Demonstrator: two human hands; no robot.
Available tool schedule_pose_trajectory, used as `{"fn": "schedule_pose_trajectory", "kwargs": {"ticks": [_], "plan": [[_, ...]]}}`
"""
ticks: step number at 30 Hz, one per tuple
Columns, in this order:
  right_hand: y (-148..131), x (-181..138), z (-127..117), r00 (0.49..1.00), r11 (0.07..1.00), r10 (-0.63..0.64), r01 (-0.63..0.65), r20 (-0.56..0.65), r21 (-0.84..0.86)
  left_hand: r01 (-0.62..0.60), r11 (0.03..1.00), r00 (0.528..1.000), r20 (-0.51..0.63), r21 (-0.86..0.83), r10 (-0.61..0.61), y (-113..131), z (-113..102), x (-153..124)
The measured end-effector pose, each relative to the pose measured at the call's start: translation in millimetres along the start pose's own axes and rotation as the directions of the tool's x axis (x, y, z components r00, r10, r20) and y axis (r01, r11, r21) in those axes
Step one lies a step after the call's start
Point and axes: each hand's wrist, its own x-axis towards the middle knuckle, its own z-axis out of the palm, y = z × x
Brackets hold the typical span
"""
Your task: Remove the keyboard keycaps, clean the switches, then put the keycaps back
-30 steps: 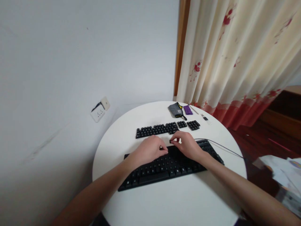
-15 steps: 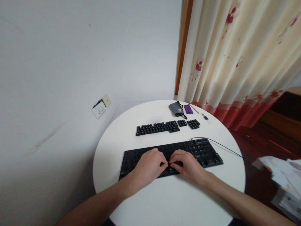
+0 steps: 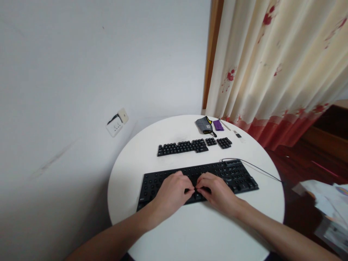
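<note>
A black keyboard (image 3: 239, 175) lies near the front of the round white table, with many keycaps off on its left part. My left hand (image 3: 176, 188) and my right hand (image 3: 214, 188) rest over its front middle. Thumb and fingers of each are pinched, and the two sets of fingertips almost meet at one spot low on the keyboard. Whatever lies between the fingertips is too small and hidden to make out. Behind the keyboard sit rows of loose black keycaps (image 3: 182, 147), with two smaller groups of keycaps (image 3: 224, 143) to the right.
At the back of the table (image 3: 152, 132) lie a grey pouch (image 3: 203, 125), a purple cloth (image 3: 218, 125), a thin pale stick and a small brush-like item (image 3: 238, 135). The keyboard's cable (image 3: 258, 168) runs off the right edge. A wall stands left, a curtain (image 3: 244, 72) behind right.
Both hands hold the same pinched pose at the same spot on the keyboard. Only a very slight shift of the view shows.
</note>
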Motion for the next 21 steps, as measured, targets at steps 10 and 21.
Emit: {"fn": "schedule_pose_trajectory", "kwargs": {"ticks": [10,21], "plan": [[-9.6,-8.8,-7.2,0.997,0.977,-0.008,0.024,0.077,-0.21,-0.08,0.976,0.996,0.059,0.204,0.07,10.8,-3.0,-10.4],[12.6,7.8,-28.2,0.995,0.971,0.053,-0.072,-0.09,-0.226,-0.053,0.999,0.995,-0.081,0.006,0.054,-21.5,-23.3,44.1]]}}
